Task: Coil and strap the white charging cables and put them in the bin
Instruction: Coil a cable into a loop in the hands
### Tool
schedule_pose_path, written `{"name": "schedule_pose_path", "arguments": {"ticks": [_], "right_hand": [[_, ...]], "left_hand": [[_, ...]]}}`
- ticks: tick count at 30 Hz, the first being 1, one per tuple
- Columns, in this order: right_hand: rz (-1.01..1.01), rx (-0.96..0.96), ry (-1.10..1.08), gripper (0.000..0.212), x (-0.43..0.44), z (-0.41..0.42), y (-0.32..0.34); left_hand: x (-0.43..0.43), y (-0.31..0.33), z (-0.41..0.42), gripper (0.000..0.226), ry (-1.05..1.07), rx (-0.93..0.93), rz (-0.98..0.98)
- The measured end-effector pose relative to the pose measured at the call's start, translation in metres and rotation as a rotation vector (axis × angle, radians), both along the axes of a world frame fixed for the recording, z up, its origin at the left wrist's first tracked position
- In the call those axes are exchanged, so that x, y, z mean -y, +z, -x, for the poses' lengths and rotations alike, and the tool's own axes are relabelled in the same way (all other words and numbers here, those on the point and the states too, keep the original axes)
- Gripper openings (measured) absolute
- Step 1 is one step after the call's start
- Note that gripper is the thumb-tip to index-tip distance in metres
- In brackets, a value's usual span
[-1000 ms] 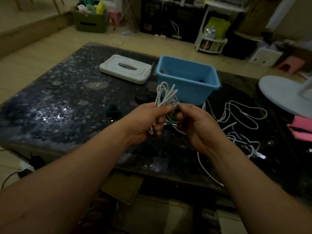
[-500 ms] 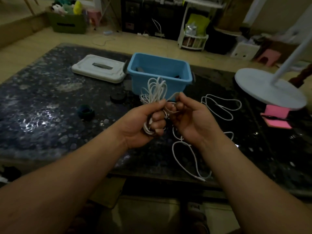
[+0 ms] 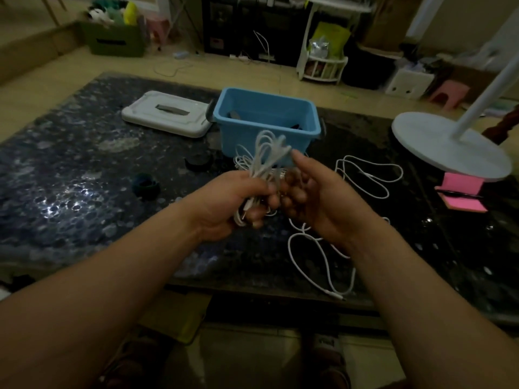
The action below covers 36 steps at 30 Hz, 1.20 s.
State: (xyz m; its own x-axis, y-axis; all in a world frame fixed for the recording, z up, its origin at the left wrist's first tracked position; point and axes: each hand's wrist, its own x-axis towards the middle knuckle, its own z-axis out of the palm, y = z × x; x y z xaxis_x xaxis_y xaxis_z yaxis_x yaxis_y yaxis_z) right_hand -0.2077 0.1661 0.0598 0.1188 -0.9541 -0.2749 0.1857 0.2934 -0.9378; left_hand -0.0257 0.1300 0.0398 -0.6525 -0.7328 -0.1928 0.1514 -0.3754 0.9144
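White coil [image 3: 264,158] | your left hand [image 3: 233,203] grips its middle, long axis tilting up toward blue bin [image 3: 241,136] beyond | your right hand [image 3: 314,197] loose-fingered, empty, just beside coil, freer for strapping

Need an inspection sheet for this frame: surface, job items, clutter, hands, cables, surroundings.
Surface: dark speckled table, glossy, glare patches at left.
Job's things: blue bin open, dark items inside; coiled white cable held above the table, no strap visible on it.
Clutter: white lid left of the bin; near dark ring and far dark ring, possibly straps; white round base; pink notepad.
Hands: left hand grips the coil; right hand beside it, blurred, grip unclear.
Cables: loose white cables lie uncoiled on the table at right.
Surroundings: green box, white rack, pink stool on the floor beyond.
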Motion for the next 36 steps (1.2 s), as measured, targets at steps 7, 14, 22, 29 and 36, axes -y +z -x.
{"name": "schedule_pose_path", "arguments": {"ticks": [7, 14, 22, 29, 36], "right_hand": [[0.108, 0.034, -0.016, 0.025, 0.004, 0.008, 0.002], [0.179, -0.163, -0.047, 0.023, 0.007, -0.001, -0.007], [0.215, -0.094, -0.030, 0.016, -0.005, -0.031, 0.001], [0.241, -0.385, -0.221, 0.030, -0.002, -0.058, -0.029], [0.243, -0.385, -0.290, 0.026, -0.001, -0.058, -0.030]], "left_hand": [[0.012, -0.010, 0.000, 0.019, 0.215, 0.213, -0.007], [0.014, -0.012, -0.003, 0.017, 0.228, 0.169, -0.096], [0.008, -0.012, -0.002, 0.017, 0.185, 0.567, 0.450], [0.014, -0.008, -0.008, 0.031, 0.051, 0.698, 0.775], [0.006, 0.004, -0.016, 0.023, -0.053, 0.319, 0.304]]}}
